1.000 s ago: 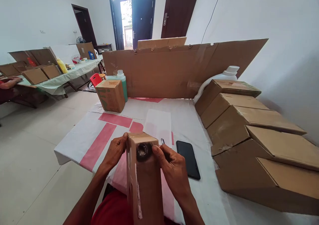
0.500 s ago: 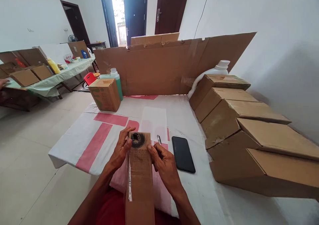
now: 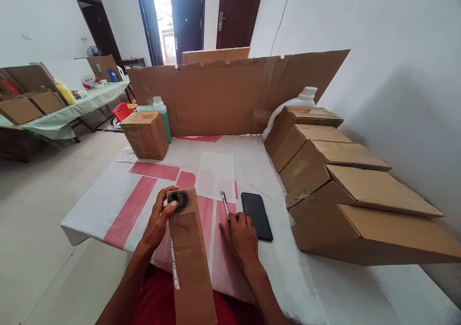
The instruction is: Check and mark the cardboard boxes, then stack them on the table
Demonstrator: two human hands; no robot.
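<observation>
The two hands are apart, one on a box and the other down on the table. The left hand [image 3: 157, 224] is clamped on the upper end of a long, narrow cardboard box [image 3: 190, 258], its thumb at the edge of a blackened ring [image 3: 185, 199] with a dark centre. The box leans up from above the person's red clothing [image 3: 154, 296] in front of the near table edge, with a torn white strip [image 3: 174, 265] down its left side. The right hand [image 3: 243, 238] lies palm down on the pink-and-white tablecloth [image 3: 90, 210], fingers curled over the lower end of a ballpoint pen [image 3: 224, 201]; whether they grip it I cannot tell. Just beside those fingers lies a black smartphone [image 3: 258, 219], and beyond the pen a sheet of white paper [image 3: 216, 169]. At the table's far left corner a small carton [image 3: 146, 138] stands before a jug of green liquid [image 3: 164, 121]. A wide cardboard panel [image 3: 216, 99] stands across the back, and slanted cardboard boxes [image 3: 306, 162] line the right side, near a white capped jug [image 3: 304, 98]
</observation>
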